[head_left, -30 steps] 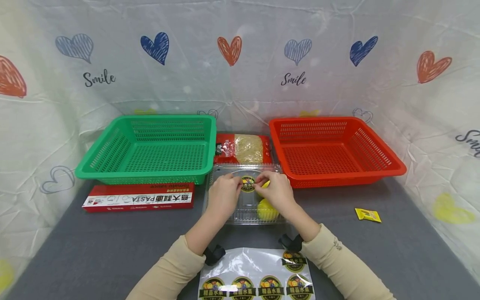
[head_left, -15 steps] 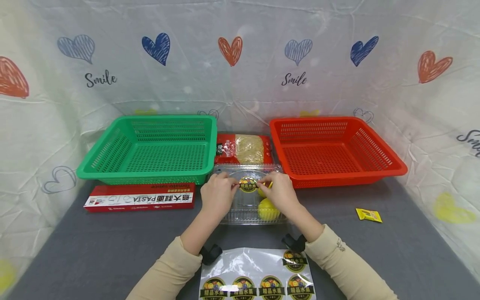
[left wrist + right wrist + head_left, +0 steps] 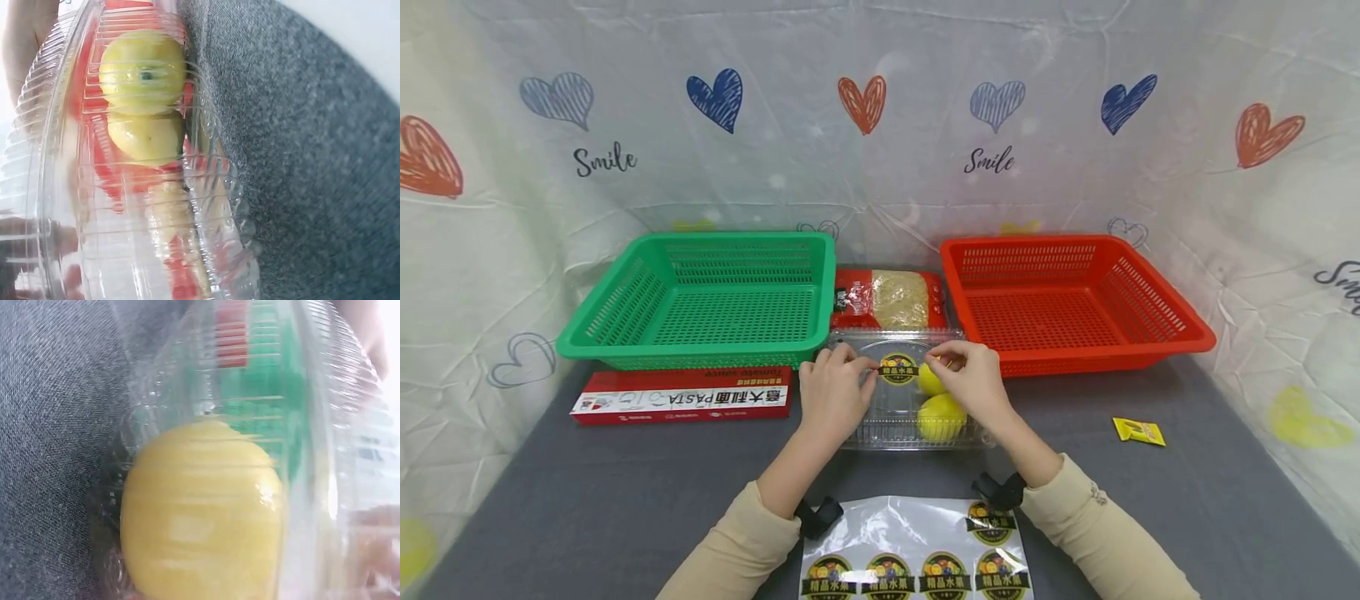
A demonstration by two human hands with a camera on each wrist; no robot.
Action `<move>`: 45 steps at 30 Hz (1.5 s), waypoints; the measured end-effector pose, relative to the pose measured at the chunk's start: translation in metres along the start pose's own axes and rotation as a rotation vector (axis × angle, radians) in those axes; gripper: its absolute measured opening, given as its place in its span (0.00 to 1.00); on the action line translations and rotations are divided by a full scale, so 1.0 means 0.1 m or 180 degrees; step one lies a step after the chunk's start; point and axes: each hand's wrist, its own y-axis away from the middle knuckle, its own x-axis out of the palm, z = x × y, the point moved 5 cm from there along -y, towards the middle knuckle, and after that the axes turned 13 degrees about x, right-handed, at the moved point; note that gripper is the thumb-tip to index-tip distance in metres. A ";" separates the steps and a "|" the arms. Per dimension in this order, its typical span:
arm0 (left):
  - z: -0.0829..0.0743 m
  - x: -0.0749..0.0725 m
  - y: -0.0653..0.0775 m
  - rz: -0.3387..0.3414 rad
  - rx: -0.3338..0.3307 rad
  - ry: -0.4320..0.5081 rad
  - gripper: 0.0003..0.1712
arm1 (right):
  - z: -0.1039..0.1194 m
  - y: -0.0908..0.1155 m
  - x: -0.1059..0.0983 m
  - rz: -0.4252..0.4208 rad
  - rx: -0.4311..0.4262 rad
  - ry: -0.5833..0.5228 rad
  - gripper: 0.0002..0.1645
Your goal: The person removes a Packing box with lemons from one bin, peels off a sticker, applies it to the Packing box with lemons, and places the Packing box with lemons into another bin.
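A round black-and-gold fruit sticker (image 3: 898, 369) with a cross band lies on the lid of a clear plastic clamshell box (image 3: 887, 435). Two lemons (image 3: 942, 417) show through the box's right side; in the left wrist view one lemon (image 3: 144, 72) stands behind ribbed plastic, and a lemon (image 3: 203, 512) fills much of the right wrist view. My left hand (image 3: 835, 396) is over the box's left side, with its index fingertip at the left end of the sticker's band. My right hand (image 3: 973, 383) hovers over the lemons, fingertips bent loosely and apart from the sticker's right end.
A sticker sheet (image 3: 917, 533) lies in front of the box. Behind it are a noodle bag (image 3: 898, 298), a green basket (image 3: 730, 342) and a red basket (image 3: 1075, 354). A pasta box (image 3: 685, 396) lies left, a small yellow packet (image 3: 1138, 431) right.
The sticker, first held between both hands over the lid, now lies flat on it. My right hand has let go of its end and moved right; the left has shifted slightly left.
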 end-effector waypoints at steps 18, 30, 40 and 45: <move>0.13 -0.03 0.18 -0.0354 -0.0241 0.1102 0.07 | -0.26 0.07 -0.41 0.0350 0.0568 -0.1294 0.16; 0.23 -0.03 0.44 -0.0240 -0.0567 0.1816 0.24 | -0.66 0.10 -0.71 0.0250 0.0690 -0.1584 0.21; 0.33 0.02 0.55 0.0015 -0.0796 0.2286 0.31 | -1.71 -0.16 -0.87 0.0203 0.0956 -0.2403 0.22; 0.35 0.03 0.55 0.0024 -0.0832 0.2352 0.33 | -1.42 0.00 -1.03 0.0207 0.1150 -0.2709 0.17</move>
